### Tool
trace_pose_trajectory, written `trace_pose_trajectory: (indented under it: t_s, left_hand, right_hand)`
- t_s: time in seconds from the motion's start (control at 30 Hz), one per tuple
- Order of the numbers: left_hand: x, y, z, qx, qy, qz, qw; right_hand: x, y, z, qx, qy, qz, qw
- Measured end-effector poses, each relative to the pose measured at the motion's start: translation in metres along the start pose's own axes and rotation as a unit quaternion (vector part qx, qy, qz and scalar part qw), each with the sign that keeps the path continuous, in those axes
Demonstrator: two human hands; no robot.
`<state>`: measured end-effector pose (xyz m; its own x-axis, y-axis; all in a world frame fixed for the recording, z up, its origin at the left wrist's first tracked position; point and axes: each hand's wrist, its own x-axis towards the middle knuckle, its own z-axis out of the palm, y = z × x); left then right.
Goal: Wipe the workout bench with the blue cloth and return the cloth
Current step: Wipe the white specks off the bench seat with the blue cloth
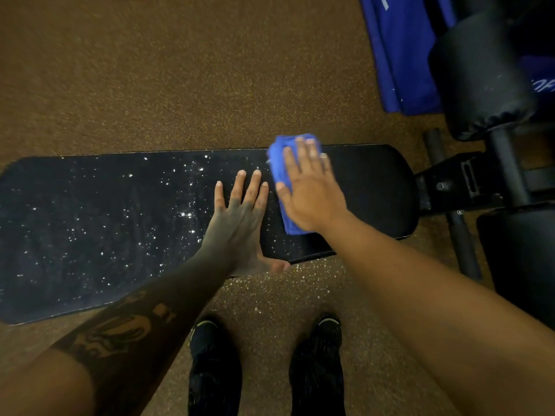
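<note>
A long black workout bench pad (pixel 90 223) lies across the view, speckled with white droplets on its left and middle parts. My right hand (pixel 312 190) presses flat on a folded blue cloth (pixel 280 172) near the pad's right end, fingers reaching its far edge. My left hand (pixel 240 217) rests flat on the pad just left of the cloth, fingers spread, thumb over the near edge. The pad to the right of the cloth looks dark, without droplets.
Brown speckled floor surrounds the bench. The bench's black frame (pixel 468 181) and padded rollers (pixel 480 73) stand at the right. A blue mat (pixel 402 55) lies at the top right. My black shoes (pixel 216 364) stand on the floor below the pad.
</note>
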<state>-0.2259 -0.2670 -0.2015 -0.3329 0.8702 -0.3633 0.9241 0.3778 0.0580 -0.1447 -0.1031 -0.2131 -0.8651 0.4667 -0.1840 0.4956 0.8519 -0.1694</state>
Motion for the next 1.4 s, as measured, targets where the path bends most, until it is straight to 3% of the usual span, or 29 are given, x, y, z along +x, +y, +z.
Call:
trace_pose_trajectory:
  t_s: [0.07, 0.2, 0.23, 0.33, 0.37, 0.47, 0.5, 0.6, 0.63, 0.77, 0.9, 1.2, 1.33, 1.4]
  left_hand:
    - [-0.002, -0.004, 0.000, 0.002, 0.001, 0.005, 1.000]
    - [-0.008, -0.016, 0.000, 0.008, -0.001, -0.006, 1.000]
    - [-0.009, -0.018, 0.000, 0.006, -0.004, -0.008, 1.000]
    - [-0.011, -0.020, 0.000, 0.002, -0.009, -0.003, 1.000]
    - [-0.011, -0.020, 0.000, 0.002, -0.009, -0.002, 1.000]
    - [-0.013, -0.021, 0.001, 0.004, -0.009, -0.003, 1.000]
    - [-0.013, -0.021, 0.002, 0.006, -0.009, -0.003, 1.000]
    - [-0.013, -0.022, 0.003, -0.002, -0.008, 0.004, 1.000]
    - [-0.013, -0.022, 0.003, -0.007, -0.004, 0.005, 1.000]
    - [-0.013, -0.021, 0.004, 0.001, -0.004, 0.001, 1.000]
    - [-0.013, -0.022, 0.005, -0.009, 0.000, 0.007, 1.000]
    - [-0.019, -0.033, 0.006, 0.015, 0.001, 0.004, 1.000]
    - [-0.019, -0.038, 0.006, 0.023, -0.002, 0.017, 1.000]
    - [-0.018, -0.040, 0.006, 0.021, -0.003, 0.023, 1.000]
  right_hand:
    - [0.001, 0.006, -0.003, -0.019, -0.013, -0.073, 0.997]
    - [0.009, 0.005, -0.003, 0.048, 0.032, 0.183, 0.981]
    - [0.009, -0.003, -0.002, 0.042, 0.034, 0.162, 0.985]
    - [0.004, -0.010, 0.001, 0.000, -0.007, -0.051, 0.999]
    - [0.006, -0.005, -0.001, -0.009, -0.012, -0.055, 0.998]
    - [0.013, -0.001, -0.003, 0.044, 0.024, 0.146, 0.988]
    - [0.013, -0.007, -0.002, 0.044, 0.026, 0.151, 0.987]
    - [0.005, -0.016, 0.002, 0.001, -0.004, -0.052, 0.999]
    - [0.003, -0.012, 0.002, -0.009, -0.011, -0.073, 0.997]
    - [-0.005, -0.011, 0.005, 0.036, 0.017, 0.109, 0.993]
    - [-0.018, -0.013, 0.005, -0.019, 0.002, 0.015, 1.000]
    - [-0.021, -0.034, 0.012, -0.015, -0.007, 0.037, 0.999]
    - [-0.039, -0.022, 0.012, -0.046, -0.021, -0.035, 0.998]
    - [-0.041, -0.002, 0.007, -0.015, -0.019, 0.009, 1.000]
